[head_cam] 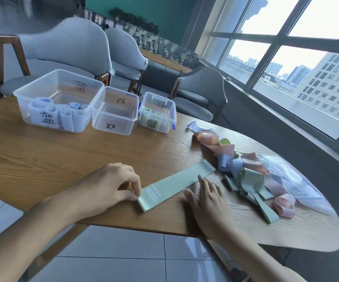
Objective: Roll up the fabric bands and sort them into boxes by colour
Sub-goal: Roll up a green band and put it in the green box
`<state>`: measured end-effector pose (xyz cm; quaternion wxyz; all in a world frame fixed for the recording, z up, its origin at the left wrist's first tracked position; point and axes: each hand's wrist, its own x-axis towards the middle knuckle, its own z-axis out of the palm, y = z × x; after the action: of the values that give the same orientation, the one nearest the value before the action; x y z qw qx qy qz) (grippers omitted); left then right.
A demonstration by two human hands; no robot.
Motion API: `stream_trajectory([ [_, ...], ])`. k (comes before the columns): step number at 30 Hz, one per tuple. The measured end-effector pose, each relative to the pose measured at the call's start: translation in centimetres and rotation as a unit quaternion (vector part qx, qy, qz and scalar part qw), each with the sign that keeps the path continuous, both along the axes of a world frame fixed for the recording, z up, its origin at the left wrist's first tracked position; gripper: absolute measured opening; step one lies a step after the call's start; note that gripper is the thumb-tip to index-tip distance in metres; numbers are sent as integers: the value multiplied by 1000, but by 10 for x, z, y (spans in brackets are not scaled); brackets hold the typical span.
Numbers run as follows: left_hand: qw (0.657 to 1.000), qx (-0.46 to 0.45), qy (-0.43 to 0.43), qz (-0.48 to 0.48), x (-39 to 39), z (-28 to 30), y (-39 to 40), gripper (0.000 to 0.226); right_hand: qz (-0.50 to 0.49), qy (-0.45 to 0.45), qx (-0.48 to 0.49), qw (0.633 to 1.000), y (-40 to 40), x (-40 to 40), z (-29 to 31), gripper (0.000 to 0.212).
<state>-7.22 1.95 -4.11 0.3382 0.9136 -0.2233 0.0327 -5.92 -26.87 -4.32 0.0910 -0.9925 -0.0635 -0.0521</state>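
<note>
A pale green fabric band (174, 184) lies flat and stretched out near the table's front edge. My left hand (111, 184) pinches its near end between thumb and fingertips. My right hand (207, 198) rests flat beside the band's long edge, fingers spread, one fingertip touching the fabric. A tangled heap of pink, blue and green bands (244, 169) lies to the right. Three clear boxes stand at the back: the large one (42, 88) holds rolled blue bands, the middle one (113, 121) looks empty, and the small one (164, 123) holds rolled green bands.
The round wooden table (42, 155) ends just below my wrists. A clear plastic lid or bag (292, 176) lies under the heap at the right edge. Grey chairs (66, 47) stand behind the boxes, and a window wall runs along the right.
</note>
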Motion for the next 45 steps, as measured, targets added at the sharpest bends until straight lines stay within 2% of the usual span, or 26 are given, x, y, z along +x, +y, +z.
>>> stream_trajectory([
  [2, 1000, -3, 5, -2, -2, 0, -1, 10, 4, 3, 12, 1000, -2, 5, -4, 93],
  [4, 1000, -3, 6, -7, -4, 0, -3, 9, 8, -1, 23, 1000, -4, 13, -8, 100],
  [10, 999, 2, 12, -29, -13, 0, -14, 7, 24, 9, 38, 999, -2, 32, -9, 71],
  [24, 997, -50, -36, -53, -40, -4, -65, 12, 95, 14, 27, 995, 18, 68, -4, 68],
  [32, 995, -31, -58, -70, -43, -7, -69, 9, 113, 23, 45, 992, 24, 73, -4, 67],
  [38, 995, -25, -59, -72, -45, -6, -69, 9, 138, -4, 81, 987, 14, 47, 1, 74],
  [41, 996, -16, -56, -69, -46, -6, -70, 11, 143, -8, 96, 985, 9, 20, 3, 60],
  [45, 996, -9, -60, -62, -47, -7, -73, 17, 162, -28, 123, 979, 2, -16, 3, 29],
])
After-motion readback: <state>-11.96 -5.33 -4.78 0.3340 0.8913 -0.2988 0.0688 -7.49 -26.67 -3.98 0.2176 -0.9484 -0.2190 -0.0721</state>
